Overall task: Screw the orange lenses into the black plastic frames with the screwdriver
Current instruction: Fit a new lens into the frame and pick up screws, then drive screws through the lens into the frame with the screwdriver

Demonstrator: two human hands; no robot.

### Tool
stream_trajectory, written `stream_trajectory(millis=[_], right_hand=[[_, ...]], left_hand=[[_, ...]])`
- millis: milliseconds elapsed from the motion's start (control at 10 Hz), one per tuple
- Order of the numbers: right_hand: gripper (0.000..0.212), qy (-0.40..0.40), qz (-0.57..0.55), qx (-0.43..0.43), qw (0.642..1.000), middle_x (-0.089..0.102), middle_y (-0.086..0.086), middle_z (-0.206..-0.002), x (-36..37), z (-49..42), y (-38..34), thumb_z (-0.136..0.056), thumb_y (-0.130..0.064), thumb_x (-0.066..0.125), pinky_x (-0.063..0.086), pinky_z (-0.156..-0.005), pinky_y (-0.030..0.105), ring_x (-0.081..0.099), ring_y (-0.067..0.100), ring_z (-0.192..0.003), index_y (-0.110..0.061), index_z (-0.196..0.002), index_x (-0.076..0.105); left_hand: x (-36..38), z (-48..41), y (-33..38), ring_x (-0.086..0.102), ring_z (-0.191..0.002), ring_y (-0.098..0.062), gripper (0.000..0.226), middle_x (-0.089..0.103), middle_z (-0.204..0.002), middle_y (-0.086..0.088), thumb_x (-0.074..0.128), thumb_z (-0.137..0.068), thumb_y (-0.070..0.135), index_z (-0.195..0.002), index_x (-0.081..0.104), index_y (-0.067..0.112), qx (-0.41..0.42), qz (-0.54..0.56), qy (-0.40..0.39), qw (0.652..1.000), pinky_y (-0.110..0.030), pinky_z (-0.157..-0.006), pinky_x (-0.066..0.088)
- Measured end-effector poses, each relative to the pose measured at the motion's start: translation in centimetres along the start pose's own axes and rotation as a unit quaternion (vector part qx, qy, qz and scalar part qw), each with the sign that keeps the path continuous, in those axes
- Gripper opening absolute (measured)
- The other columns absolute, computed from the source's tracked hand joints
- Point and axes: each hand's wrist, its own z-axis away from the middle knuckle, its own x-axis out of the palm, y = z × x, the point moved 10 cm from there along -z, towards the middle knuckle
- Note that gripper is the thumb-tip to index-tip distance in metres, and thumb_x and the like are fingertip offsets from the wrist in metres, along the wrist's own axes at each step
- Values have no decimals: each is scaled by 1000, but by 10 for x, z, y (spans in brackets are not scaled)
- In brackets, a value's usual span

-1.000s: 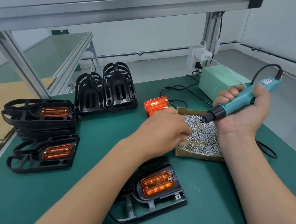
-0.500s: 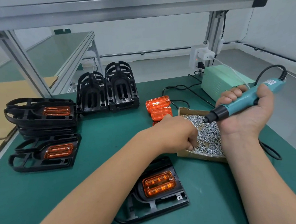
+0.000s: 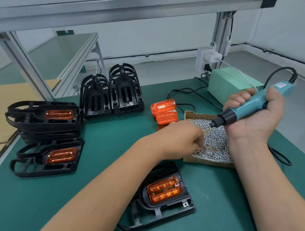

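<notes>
Two sets of fingers matter here. Those of the left hand [image 3: 184, 140] are curled together at the near edge of the shallow cardboard box [image 3: 205, 163] of small silver screws [image 3: 216, 143]. They are hidden behind the knuckles, so whether they pinch a screw cannot be told. Those of the right hand [image 3: 257, 122] are wrapped round the teal electric screwdriver [image 3: 250, 106], held above the box with its black nose and thin bit pointing at the left hand. The first risk is close by: a tiny screw could slip from a pinch as it goes onto the bit, or sit crooked and drop. Nearer the person, the black plastic frame [image 3: 155, 218] lies flat on the green worktop [image 3: 46, 204], an orange ribbed lens [image 3: 165, 190] seated in it, partly under the left forearm. Nothing holds the frame, so driver pressure may skate it sideways, and the black cord [image 3: 285, 67] arching from the tool's tail may tug the aim off.
</notes>
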Motion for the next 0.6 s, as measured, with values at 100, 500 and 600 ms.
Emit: stream_trajectory(millis=[100,500,600], right_hand=[[26,1,4,1,1000,48,-1,-77,0,0,0,-98,-37,57,41,-56,25,47,14,-63,-14,-86,57],[26,-1,6,-2,1000,49,-1,-78,-1,-1,0,-97,-37,59,42,-56,25,48,14,-63,-13,-86,58],[27,-3,7,-1,1000,50,-1,-77,-2,-2,0,-97,-37,59,42,-56,25,48,15,-63,-13,-85,58]], left_hand=[[-2,0,-1,67,-92,-14,22,77,-100,6,64,-93,10,-105,79,20,6,13,13,1000,-37,-84,57],[-1,2,-7,66,-90,-10,12,74,-95,9,69,-98,14,-105,77,19,2,65,22,998,-36,-86,57],[-6,8,-8,65,-91,-12,11,73,-95,6,64,-101,13,-102,73,17,-9,99,29,995,-32,-82,54]])
